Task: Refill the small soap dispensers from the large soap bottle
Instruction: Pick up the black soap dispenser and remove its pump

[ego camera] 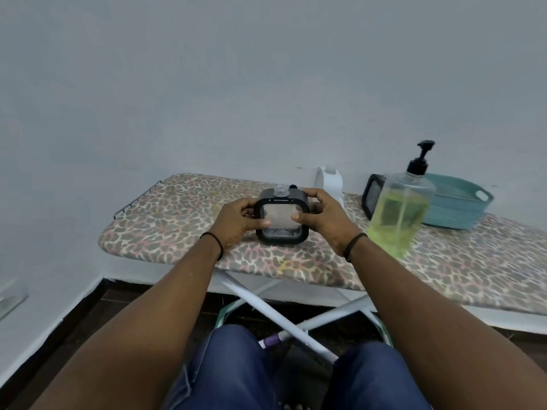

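Both the left hand (236, 218) and right hand (324, 216) grip a small square black-framed clear dispenser (281, 218) upright on the leopard-print ironing board (177, 226). At three o'clock stands the large clear yellow-green pump bottle (399, 216); an elbow swing could topple it.

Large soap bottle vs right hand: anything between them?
Head view: only bare board cover lies between the large bottle and the right hand, which grips the small dispenser.

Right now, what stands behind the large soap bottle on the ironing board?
Behind the large soap bottle stand a second black-framed soap dispenser and a teal plastic basket. The bottle covers part of each, so the dispenser's right side and the basket's near left corner cannot be seen.
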